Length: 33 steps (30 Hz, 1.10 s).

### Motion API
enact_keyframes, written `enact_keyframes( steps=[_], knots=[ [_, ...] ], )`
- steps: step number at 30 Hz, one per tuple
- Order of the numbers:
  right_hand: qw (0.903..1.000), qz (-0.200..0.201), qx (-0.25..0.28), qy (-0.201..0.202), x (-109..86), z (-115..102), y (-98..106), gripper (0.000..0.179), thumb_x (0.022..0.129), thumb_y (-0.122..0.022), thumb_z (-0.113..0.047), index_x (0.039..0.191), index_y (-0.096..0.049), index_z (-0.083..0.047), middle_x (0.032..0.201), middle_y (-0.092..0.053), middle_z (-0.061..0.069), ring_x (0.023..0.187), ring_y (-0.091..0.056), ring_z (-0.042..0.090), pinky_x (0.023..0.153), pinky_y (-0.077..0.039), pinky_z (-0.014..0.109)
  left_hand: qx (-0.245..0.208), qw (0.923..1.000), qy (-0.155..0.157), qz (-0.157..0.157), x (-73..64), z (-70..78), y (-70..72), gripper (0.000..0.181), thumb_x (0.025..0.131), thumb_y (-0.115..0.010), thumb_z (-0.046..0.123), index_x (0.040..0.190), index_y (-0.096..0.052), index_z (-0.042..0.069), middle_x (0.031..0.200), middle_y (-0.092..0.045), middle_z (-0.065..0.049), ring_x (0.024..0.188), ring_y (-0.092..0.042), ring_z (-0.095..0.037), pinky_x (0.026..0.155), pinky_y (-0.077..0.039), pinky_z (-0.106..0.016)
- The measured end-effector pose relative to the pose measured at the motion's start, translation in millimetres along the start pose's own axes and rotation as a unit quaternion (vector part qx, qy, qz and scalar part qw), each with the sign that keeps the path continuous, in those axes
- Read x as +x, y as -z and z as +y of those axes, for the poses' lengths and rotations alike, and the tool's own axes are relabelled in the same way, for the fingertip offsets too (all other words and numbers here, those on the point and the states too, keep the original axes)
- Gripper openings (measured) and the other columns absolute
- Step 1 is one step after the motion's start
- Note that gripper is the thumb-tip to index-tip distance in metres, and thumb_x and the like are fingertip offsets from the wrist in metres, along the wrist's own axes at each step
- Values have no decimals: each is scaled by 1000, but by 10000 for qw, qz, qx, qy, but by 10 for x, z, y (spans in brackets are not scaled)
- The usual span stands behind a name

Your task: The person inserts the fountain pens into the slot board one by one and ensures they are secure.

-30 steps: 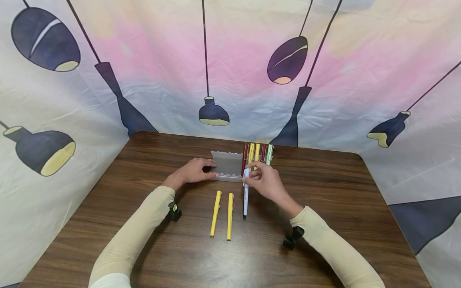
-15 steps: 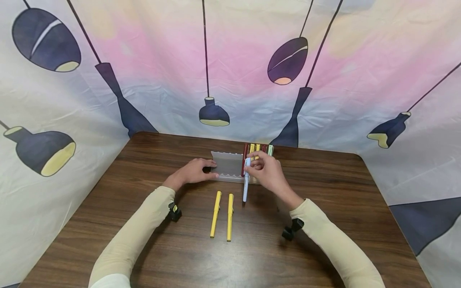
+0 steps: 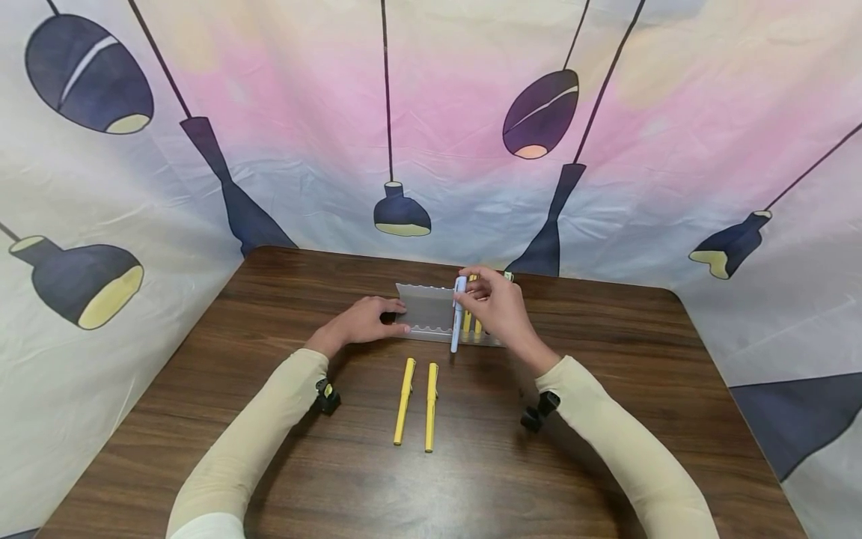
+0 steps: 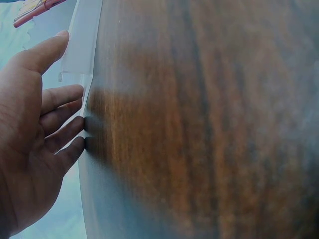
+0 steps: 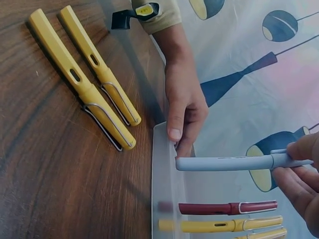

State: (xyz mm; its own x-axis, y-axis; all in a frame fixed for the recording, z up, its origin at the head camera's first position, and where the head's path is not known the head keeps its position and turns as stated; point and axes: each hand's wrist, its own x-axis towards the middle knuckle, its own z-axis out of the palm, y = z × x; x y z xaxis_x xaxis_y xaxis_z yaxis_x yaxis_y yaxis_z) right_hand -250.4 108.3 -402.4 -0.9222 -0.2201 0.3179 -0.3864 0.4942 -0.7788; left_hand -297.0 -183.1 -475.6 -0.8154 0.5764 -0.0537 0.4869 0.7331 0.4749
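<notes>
My right hand (image 3: pixel 501 303) pinches a light blue pen (image 3: pixel 459 314) near its clip end, fingertips on one side and thumb on the other. The pen hangs above a clear pen tray (image 3: pixel 427 308) with scalloped walls, its lower end toward the tray's front wall. In the right wrist view a dark red pen (image 5: pixel 209 208) and a yellow pen (image 5: pixel 204 226) lie in the tray beside the held one. At the tray's left end rests my left hand (image 3: pixel 364 318), thumb on the front corner, the other fingers loosely extended against the end. My right hand partly hides the stored pens.
Two yellow pens, one on the left (image 3: pixel 404 400) and one on the right (image 3: pixel 431 408), lie on the brown wooden table (image 3: pixel 323 471) in front of the tray. Behind the table hangs a cloth (image 3: pixel 323 135) printed with lamps.
My right hand has carried the light blue pen away from me, from in front of the tray to over it, covering more of the stored pens. The left hand has stayed in place.
</notes>
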Motion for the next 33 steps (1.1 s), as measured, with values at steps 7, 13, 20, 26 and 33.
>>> enact_keyframes(
  steps=[7, 13, 20, 26, 33],
  knots=[
    [9998, 194, -34, 48, 69, 23, -44, 36, 94, -77, -19, 128, -68, -14, 104, -77, 8, 93, -74, 21, 79, -61, 40, 59, 10000, -2, 25, 8, -11, -10, 66, 97, -63, 55, 142, -62, 6, 151, -53, -16, 143, -46, -36, 116, -37, -54],
    [9993, 329, -109, 162, 148, 72, -92, 38, 95, -75, -19, 132, -66, -13, 105, -76, 9, 95, -73, 23, 81, -60, 40, 121, 9999, -31, 31, 17, -7, -5, 66, 98, -62, 55, 142, -61, 6, 152, -52, -16, 143, -46, -36, 116, -37, -54],
    [9989, 437, -15, 186, 224, 141, -161, 37, 96, -74, -16, 132, -66, -12, 104, -76, 10, 93, -73, 23, 77, -61, 38, 118, 9999, 26, -5, 15, -7, -9, 65, 97, -64, 54, 142, -61, 7, 152, -51, -15, 144, -45, -35, 117, -36, -53],
    [9981, 533, -5, 321, 254, 197, -230, 36, 95, -75, -15, 130, -66, -11, 104, -75, 10, 92, -73, 23, 79, -61, 38, 130, 9999, 20, 36, 22, -26, -21, 66, 97, -63, 54, 142, -61, 6, 152, -52, -15, 143, -45, -35, 117, -36, -54],
    [9980, 509, -42, 362, 247, 254, -272, 36, 95, -75, -15, 129, -66, -8, 103, -75, 10, 91, -73, 22, 79, -61, 38, 142, 9999, 50, 11, 28, -29, -26, 67, 97, -63, 55, 143, -60, 6, 153, -51, -15, 144, -44, -35, 118, -34, -55]
  ],
)
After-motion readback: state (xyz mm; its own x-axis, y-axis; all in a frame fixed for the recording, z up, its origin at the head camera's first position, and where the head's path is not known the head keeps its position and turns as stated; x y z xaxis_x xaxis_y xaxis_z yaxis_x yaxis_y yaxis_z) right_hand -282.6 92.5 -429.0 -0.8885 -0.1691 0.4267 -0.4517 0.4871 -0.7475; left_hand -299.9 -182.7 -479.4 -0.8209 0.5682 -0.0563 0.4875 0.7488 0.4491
